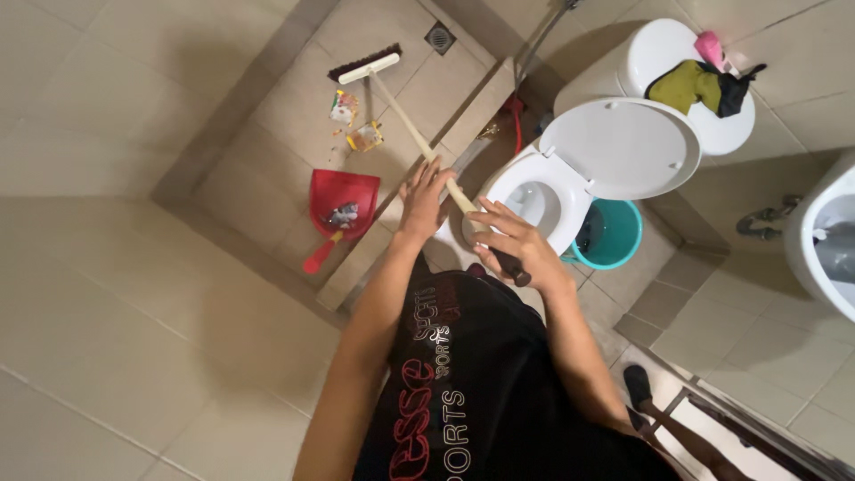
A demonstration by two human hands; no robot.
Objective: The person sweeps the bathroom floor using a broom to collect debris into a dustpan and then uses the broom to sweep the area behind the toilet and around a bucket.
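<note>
the dustpan is red, the bucket teal. the toilet is white. the broom has a cream handle and dark bristles.

Beige tiles cover the bathroom floor, and the walls carry the same pale tile. A raised tiled kerb borders a sunken shower area with a square metal drain. A white toilet stands open, its lid up against the cistern. A teal bucket sits beside it, and a white basin shows at the right edge. The light is warm and dim.
</note>
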